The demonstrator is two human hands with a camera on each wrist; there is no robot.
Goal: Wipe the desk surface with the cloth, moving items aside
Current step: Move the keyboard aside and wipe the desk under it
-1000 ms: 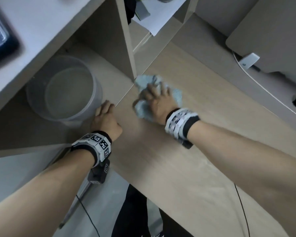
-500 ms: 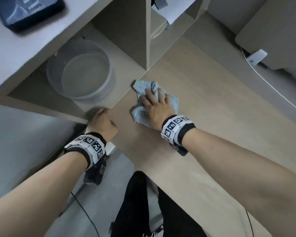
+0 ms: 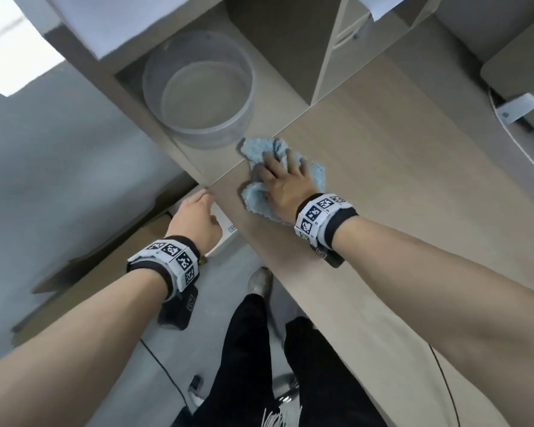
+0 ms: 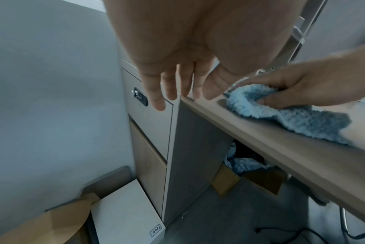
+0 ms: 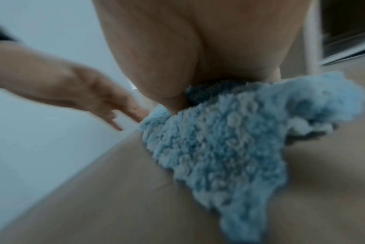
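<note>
At the surface's (image 3: 367, 167) left corner, the right hand (image 3: 285, 183) still grips the cloth (image 4: 290, 115), while the left hand (image 4: 177, 69), fingers loose, has slipped off its edge.

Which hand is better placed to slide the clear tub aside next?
Left. The left hand is free at the desk corner near the clear tub; the right hand holds the cloth.

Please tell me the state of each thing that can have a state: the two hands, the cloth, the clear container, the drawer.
right hand: pressing on the cloth, thumb curled into it
left hand: empty, fingers straight, at the desk corner
cloth: crumpled, on the desk
clear container: upright, empty
drawer: closed
</note>
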